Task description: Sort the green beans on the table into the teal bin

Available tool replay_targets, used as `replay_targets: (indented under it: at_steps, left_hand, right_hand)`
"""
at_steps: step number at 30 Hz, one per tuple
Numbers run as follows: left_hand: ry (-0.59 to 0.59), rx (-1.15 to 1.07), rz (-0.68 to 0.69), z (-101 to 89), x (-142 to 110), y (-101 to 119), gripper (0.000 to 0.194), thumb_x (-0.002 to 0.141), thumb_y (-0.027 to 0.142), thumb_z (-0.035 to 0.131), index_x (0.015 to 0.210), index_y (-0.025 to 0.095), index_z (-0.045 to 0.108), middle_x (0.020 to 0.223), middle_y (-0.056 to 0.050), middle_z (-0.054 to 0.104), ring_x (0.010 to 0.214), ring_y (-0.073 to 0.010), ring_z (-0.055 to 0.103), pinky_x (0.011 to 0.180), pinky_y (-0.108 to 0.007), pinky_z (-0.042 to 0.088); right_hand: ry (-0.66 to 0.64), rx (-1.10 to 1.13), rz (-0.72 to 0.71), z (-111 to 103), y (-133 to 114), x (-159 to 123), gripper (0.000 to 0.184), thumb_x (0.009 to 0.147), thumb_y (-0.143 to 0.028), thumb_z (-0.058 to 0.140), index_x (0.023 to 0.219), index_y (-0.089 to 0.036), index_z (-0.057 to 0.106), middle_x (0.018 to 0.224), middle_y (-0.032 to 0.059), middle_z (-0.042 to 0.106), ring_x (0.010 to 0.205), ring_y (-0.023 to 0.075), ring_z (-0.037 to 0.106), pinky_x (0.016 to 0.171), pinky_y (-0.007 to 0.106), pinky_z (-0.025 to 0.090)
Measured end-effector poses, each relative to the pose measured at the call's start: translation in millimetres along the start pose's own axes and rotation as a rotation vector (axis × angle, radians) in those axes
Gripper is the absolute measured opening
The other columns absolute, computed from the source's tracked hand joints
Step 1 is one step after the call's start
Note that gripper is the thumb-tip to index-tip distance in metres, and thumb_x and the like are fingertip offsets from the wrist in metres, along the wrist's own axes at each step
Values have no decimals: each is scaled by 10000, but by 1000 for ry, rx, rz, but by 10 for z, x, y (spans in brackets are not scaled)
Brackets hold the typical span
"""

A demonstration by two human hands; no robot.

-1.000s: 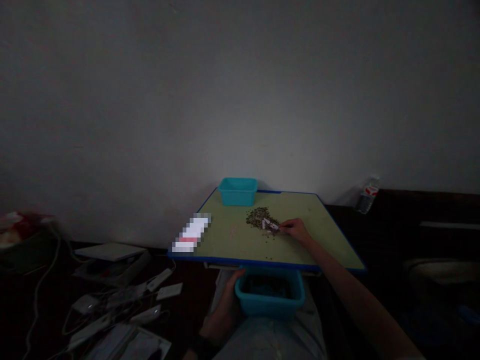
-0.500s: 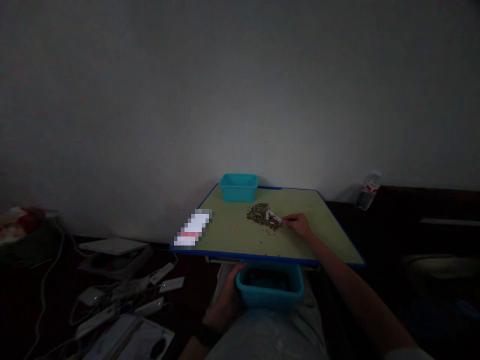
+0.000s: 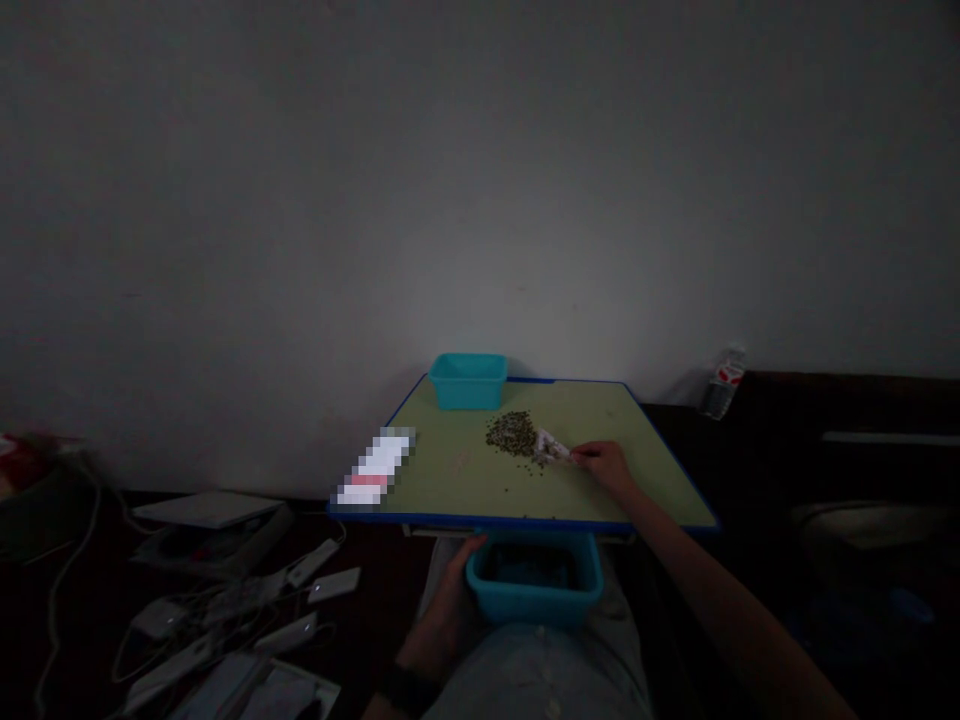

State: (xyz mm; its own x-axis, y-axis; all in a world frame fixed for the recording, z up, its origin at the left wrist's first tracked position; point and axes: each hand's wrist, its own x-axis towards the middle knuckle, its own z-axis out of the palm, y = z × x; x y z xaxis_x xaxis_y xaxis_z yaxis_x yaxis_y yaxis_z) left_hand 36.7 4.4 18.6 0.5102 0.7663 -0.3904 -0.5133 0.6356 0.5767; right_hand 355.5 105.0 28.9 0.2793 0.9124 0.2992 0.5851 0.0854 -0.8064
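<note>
My right hand [image 3: 604, 462] is closed in a pinch on a small white scoop-like piece [image 3: 553, 447], its exact kind unclear. The piece lies low over the board at the right edge of a pile of small brown grains [image 3: 513, 432], and dark bits show on it. Below the board's near edge, my left hand [image 3: 455, 592] grips the left side of a teal plastic basin [image 3: 534, 606] on my lap. The inside of that basin is too dark to make out.
The pile rests on a pale green board with a blue rim [image 3: 622, 400]. A second teal basin [image 3: 469, 390] stands at its back left, and a pixelated phone-like panel [image 3: 375, 468] lies at its left. Cables and white power adapters [image 3: 334, 584] clutter the floor at left.
My right hand has drawn the white piece slightly back from the pile's middle to its right edge. My left hand keeps its hold on the basin. The view has shifted a little.
</note>
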Motion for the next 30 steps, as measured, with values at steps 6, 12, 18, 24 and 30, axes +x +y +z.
replay_targets:
  at_steps: [6,12,18,24,30]
  left_hand:
    - [-67,-20,-52,-133,124,-82,363,846,374,628,1151,181,664,1061,-104,778,1099,-330,674,895,-441,557]
    - [-82,-47,-74,-219,79,-101,408,788,296,682,1185,207,657,1055,-73,804,1123,-303,686,1013,-426,504]
    - [-74,-66,-139,-264,71,-119,458,842,341,624,1231,99,623,1051,-142,799,1167,-333,659,1047,-455,483]
    - [-26,-69,-137,-269,52,-182,504,832,379,628,1271,132,610,1021,-118,810,1122,-337,685,1016,-469,505]
    - [-31,-70,-166,-174,-17,-156,510,835,412,617,1267,141,616,1071,-118,797,1148,-339,669,1004,-474,507]
  right_hand:
    - [18,-5,24,-17,2,1,236,687,-342,651,788,-193,804,791,81,780,762,265,718,714,338,543]
    - [-4,38,48,-104,62,-59,266,682,-340,660,822,-168,806,804,101,779,738,260,714,687,338,542]
    - [-12,35,55,-99,81,-76,256,692,-330,663,839,-178,807,807,90,780,751,261,713,693,341,542]
    - [-17,17,48,-113,27,-83,215,670,-313,696,794,-177,808,803,96,778,746,264,710,710,344,530]
    - [-22,6,48,-140,-11,-102,208,670,-315,697,787,-183,808,779,85,776,728,261,706,690,337,522]
